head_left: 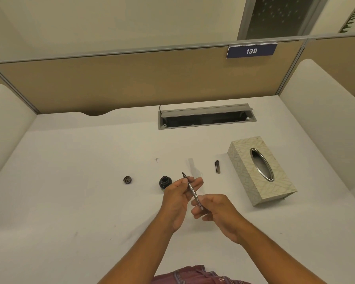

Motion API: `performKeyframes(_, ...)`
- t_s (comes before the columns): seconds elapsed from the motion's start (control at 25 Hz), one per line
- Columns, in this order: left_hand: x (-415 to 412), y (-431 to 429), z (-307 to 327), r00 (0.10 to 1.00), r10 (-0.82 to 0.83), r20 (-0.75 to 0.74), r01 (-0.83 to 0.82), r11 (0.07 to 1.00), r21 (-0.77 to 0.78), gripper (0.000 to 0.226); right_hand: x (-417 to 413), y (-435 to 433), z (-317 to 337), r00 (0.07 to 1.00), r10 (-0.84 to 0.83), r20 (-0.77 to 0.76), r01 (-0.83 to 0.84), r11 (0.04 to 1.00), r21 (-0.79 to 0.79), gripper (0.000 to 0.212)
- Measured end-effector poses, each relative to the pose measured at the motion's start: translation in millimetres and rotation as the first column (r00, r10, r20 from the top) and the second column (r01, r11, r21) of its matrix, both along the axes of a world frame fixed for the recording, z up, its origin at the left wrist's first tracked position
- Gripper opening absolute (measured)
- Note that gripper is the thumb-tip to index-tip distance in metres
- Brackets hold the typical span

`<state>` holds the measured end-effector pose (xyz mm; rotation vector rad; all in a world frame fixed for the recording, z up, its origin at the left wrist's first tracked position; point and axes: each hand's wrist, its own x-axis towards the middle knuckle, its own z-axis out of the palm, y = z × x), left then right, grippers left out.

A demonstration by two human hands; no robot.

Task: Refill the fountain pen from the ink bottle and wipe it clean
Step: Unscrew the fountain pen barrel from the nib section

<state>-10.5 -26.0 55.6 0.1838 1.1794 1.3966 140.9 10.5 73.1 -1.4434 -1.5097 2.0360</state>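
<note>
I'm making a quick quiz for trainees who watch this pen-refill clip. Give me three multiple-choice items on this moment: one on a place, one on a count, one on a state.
1. Where does the bottle cap lie?
A. On the desk, left of the ink bottle
B. On top of the tissue box
C. Screwed on the bottle

2. How many hands hold the pen?
A. None
B. One
C. Two

3. What is the state of the ink bottle?
A. Tipped on its side
B. Upright and open
C. Upright and capped

Answers:
1 A: the cap sits alone on the desk, apart from the bottle and to its left.
2 C: the left hand grips near the nib and the right hand holds the back end.
3 B: the bottle stands upright with its mouth uncovered.
</note>
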Motion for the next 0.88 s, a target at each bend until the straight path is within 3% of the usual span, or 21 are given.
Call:
performKeyframes(0.44, -3.4, -1.3, 1.5, 0.993, 0.115, 0.015, -0.115, 0.993, 0.001, 0.027, -11.7, -2.9, 3.8, 0.988, -0.116, 0.097, 0.073, 0.927, 0.368, 0.012)
performKeyframes(0.52, -5.3, -1.1, 2.5, 0.992, 0.121, 0.03, -0.121, 0.993, 0.01, 0.027, -13.2, -4.0, 5.6, 0.99, -0.109, 0.087, 0.072, 0.933, 0.352, 0.021)
performKeyframes(0.64, -8.9, -0.8, 3.9, 0.99, 0.134, 0.046, -0.135, 0.991, 0.022, 0.028, -12.9, -3.5, 8.4, 0.996, -0.054, 0.072, 0.04, 0.983, 0.177, 0.039)
performKeyframes(0.72, -10.9, -1.4, 3.3, 0.989, 0.138, 0.05, -0.139, 0.99, 0.026, 0.028, -11.9, -2.1, 8.6, 0.997, -0.022, 0.07, 0.013, 0.992, 0.122, 0.034)
performKeyframes(0.88, -12.9, -2.4, 2.6, 0.987, 0.147, 0.057, -0.149, 0.988, 0.027, 0.028, -11.8, -0.8, 6.5, 0.996, -0.079, 0.033, 0.072, 0.981, 0.179, 0.012)
